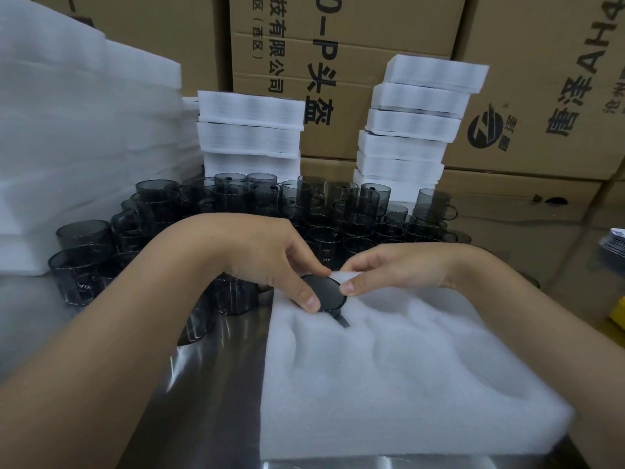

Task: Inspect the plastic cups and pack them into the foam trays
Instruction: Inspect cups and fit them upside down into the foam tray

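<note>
Shiny steel table [216, 384]: foam tray [406, 384] near right, smoky cups [236, 204] crowded left to far, foam stacks [250, 130] behind, foam pile [67, 130] far left.

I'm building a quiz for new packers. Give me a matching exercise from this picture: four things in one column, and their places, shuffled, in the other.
Things:
1. dark cup
2. front foam tray
3. loose cups
4. stacked trays

Places:
A. against the cardboard boxes
B. crowded on the metal table, beyond the tray
C. flat at the table's near edge
D. in the tray's far left corner, pinched by left hand and right hand

Pairs: 1-D, 2-C, 3-B, 4-A
</note>
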Demonstrator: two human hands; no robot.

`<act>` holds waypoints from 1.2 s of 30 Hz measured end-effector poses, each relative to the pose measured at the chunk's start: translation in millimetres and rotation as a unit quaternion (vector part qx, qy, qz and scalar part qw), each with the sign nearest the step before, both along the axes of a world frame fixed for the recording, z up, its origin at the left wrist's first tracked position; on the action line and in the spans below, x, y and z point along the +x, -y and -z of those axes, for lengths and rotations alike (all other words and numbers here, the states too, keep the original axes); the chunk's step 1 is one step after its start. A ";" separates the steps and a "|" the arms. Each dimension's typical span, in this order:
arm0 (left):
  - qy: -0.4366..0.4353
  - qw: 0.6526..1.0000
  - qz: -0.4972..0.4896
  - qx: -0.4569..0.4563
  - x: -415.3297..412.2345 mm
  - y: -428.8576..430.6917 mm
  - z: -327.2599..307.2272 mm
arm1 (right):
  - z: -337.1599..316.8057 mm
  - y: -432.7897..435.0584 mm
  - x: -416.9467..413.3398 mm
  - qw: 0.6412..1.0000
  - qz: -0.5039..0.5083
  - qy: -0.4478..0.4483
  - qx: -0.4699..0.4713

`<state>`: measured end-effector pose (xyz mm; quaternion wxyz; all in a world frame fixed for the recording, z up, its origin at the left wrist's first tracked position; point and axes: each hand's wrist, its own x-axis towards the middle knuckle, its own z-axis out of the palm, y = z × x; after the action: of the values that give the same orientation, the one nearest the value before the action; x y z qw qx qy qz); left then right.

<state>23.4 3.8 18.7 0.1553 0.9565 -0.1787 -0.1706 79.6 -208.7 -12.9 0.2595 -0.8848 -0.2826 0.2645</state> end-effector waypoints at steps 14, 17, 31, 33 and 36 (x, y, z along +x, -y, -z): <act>0.017 1.000 -0.004 -0.006 -0.4 -0.5 -0.2 | 2.1 0.5 -0.6 1.000 0.007 0.021 0.012; 0.020 1.000 0.001 -0.005 -1.0 -0.7 -0.5 | 0.3 1.8 -1.3 0.999 0.006 0.046 0.010; 0.029 0.999 0.005 -0.014 5.1 -5.0 4.7 | -25.9 92.3 116.7 0.835 0.391 0.360 -0.140; 0.028 0.999 0.009 -0.015 6.1 -5.5 6.0 | -20.2 91.8 122.7 0.833 0.387 0.360 -0.164; 0.029 0.999 0.011 -0.013 6.7 -6.1 6.7 | -17.9 82.5 125.9 0.835 0.373 0.369 -0.167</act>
<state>30.1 9.9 12.1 0.1608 0.9569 -0.1954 -0.1421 205.6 -291.2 5.0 0.0631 -0.9851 0.0423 -0.1546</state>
